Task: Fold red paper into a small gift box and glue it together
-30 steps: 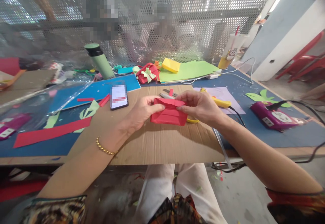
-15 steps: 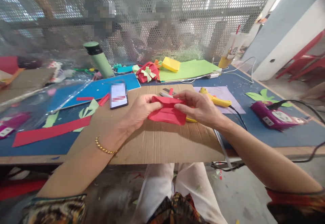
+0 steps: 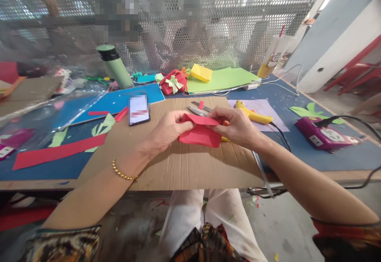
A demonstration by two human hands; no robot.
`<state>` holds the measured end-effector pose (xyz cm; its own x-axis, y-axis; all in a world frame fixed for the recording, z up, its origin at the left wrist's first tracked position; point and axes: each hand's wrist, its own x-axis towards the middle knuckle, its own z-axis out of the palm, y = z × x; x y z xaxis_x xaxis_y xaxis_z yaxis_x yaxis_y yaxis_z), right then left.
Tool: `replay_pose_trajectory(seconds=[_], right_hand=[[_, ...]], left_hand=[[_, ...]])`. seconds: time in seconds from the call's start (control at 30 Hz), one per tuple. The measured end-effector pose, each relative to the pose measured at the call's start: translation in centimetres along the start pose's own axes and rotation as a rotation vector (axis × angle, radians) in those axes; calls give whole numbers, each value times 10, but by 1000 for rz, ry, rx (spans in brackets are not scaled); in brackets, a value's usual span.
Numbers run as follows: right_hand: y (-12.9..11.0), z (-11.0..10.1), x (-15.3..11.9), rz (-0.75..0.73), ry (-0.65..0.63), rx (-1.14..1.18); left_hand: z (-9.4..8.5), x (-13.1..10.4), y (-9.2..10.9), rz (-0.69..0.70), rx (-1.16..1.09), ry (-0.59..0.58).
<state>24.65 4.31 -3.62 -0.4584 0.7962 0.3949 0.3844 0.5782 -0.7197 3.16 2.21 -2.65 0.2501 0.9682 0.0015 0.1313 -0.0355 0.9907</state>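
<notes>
A folded piece of red paper (image 3: pixel 201 136) is held above the cardboard sheet (image 3: pixel 178 171), its upper flap bent up along a crease. At the flap's left end my left hand (image 3: pixel 171 129) is closed on it, thumb tucked inside the fold. My right hand (image 3: pixel 235 125) pinches the right end between thumb and fingers. Just behind the paper lie a grey-handled cutter (image 3: pixel 196 110) and a dark metal ruler (image 3: pixel 205 106) with a red scrap on it. A yellow glue gun (image 3: pixel 253 114) rests on lilac paper (image 3: pixel 274 113) beyond my right hand.
A phone (image 3: pixel 139 109) lies on the cardboard's left side. Farther back are a green flask (image 3: pixel 117 69), a red paper bag with a pale bow (image 3: pixel 173 83), a yellow box (image 3: pixel 201 73) and a drink cup (image 3: pixel 272 58). A purple power strip (image 3: pixel 323 135) sits right, red strips (image 3: pixel 59 151) left.
The red paper has shifted slightly right, and its upper flap stands more open from the lower part. Both hands keep their hold on it.
</notes>
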Motion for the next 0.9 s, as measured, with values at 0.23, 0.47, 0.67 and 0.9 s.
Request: replay_pose_trajectory(seconds=[0.23,0.47,0.67,0.9], right_hand=[[0,-1,-2,-164,81,-105],[10,1,-2,-391,123,-298],[10,2,-3,-433,97,-435],[-6,-10,-8,-375,-10,-296]], left_hand=[[-1,-1,5,41,-36,-53],[-1,-1,3,109,-36,-2],[-1,-2,2,150,-26,74],[-6,-9,6,426,270,221]])
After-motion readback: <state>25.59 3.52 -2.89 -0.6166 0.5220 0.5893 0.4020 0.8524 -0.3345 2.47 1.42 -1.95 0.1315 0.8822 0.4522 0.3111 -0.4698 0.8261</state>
